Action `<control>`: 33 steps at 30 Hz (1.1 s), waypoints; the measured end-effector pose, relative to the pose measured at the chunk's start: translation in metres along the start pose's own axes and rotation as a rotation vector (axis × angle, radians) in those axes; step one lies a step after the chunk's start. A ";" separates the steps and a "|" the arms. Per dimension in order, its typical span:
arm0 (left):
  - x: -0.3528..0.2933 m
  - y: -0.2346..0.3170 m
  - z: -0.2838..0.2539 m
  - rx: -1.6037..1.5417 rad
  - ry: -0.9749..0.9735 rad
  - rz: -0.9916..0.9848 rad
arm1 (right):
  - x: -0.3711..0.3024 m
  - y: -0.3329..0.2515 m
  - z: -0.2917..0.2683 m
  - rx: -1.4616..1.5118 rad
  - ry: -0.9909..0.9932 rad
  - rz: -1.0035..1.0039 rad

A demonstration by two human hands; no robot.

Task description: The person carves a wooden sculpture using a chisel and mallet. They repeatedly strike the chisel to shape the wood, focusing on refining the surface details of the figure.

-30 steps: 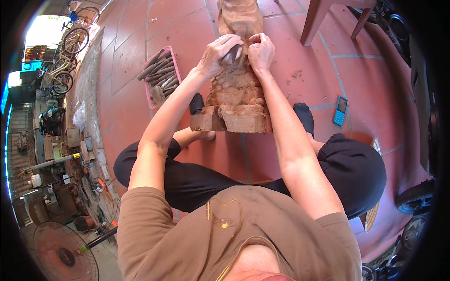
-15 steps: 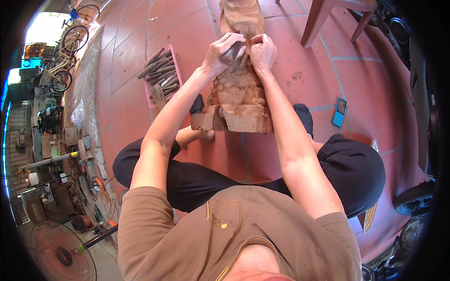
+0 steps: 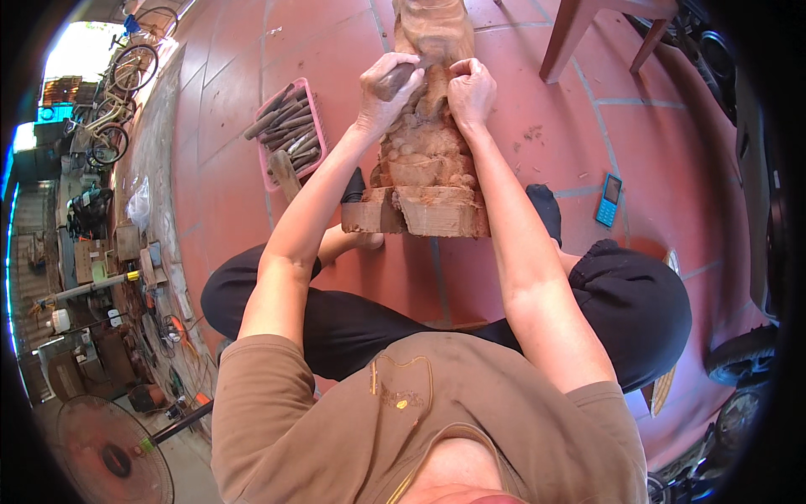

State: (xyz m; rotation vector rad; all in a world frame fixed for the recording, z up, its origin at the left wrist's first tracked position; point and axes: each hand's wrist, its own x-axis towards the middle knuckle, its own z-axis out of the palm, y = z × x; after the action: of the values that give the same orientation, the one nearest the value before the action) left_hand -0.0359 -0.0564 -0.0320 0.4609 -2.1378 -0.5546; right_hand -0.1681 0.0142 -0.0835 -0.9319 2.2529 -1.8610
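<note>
Centrally, one carved wooden block (image 3: pixel 426 161), on the red tiled floor (image 3: pixel 537 109); left hand (image 3: pixel 386 97), fingers closed round a dark handle (image 3: pixel 395 81) at the block's left side; right hand (image 3: pixel 472 97), fingers curled by its right edge, whether holding anything one cannot tell; leftward lies one pink basket (image 3: pixel 318 123) of tools (image 3: pixel 290 126); rightward, one blue phone (image 3: pixel 609 200)

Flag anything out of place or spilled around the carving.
Minor only: brown crumbs are scattered on the floor right of the carving, with a blue phone lying loose farther right. Some tools jut past the pink basket's left rim. Nothing looks tipped over.
</note>
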 end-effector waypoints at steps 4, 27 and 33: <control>-0.001 -0.001 -0.009 0.018 -0.038 0.038 | -0.002 -0.004 -0.003 0.007 -0.018 0.006; 0.003 0.016 0.000 -0.149 0.078 -0.298 | -0.001 -0.004 -0.004 0.055 -0.032 0.039; -0.003 0.015 -0.006 0.162 -0.039 0.004 | -0.001 -0.003 -0.001 0.038 -0.003 0.034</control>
State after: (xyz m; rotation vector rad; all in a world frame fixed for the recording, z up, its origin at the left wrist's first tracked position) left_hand -0.0311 -0.0437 -0.0222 0.5391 -2.2306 -0.3930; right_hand -0.1669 0.0155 -0.0805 -0.8846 2.2092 -1.8808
